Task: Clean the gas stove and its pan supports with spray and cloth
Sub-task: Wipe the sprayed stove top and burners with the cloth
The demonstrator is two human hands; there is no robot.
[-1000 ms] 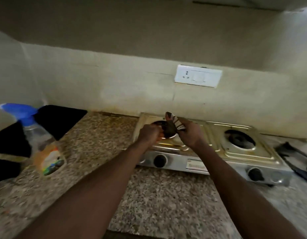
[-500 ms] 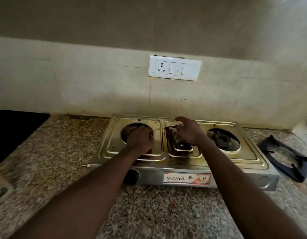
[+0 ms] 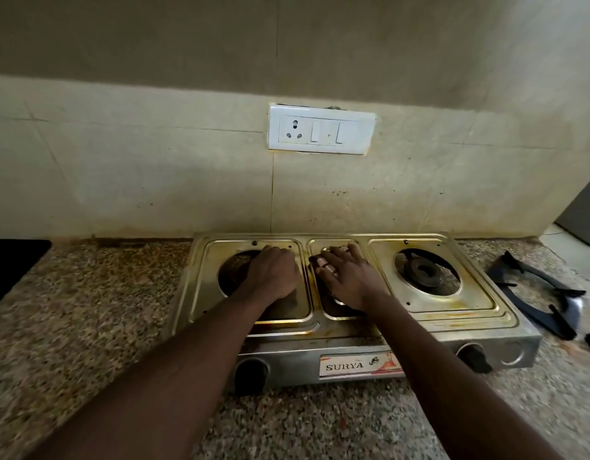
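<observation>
The steel two-burner gas stove [image 3: 453, 313] stands on the speckled counter against the wall. My left hand [image 3: 273, 273] sits in the left burner opening with its fingers curled down; the dark burner cap it brought there is hidden under it. My right hand [image 3: 348, 280] lies on the stove's middle recess, fingers fairly straight, pressing a striped cloth [image 3: 320, 262] that peeks out under the fingertips. The right burner [image 3: 423, 272] is bare. Black pan supports [image 3: 539, 290] lie on the counter right of the stove. The spray bottle is out of view.
Black knobs [image 3: 250, 373] [image 3: 474, 358] sit on the stove's front. A white socket plate [image 3: 320, 132] hangs on the tiled wall above. A black surface [image 3: 11, 267] borders the counter at far left. Granite counter [image 3: 104, 310] stretches left of and in front of the stove.
The view swung right, losing the spray bottle. My left hand lowered the burner cap into the left opening. My right hand carried the cloth down to the middle recess and flattened on it.
</observation>
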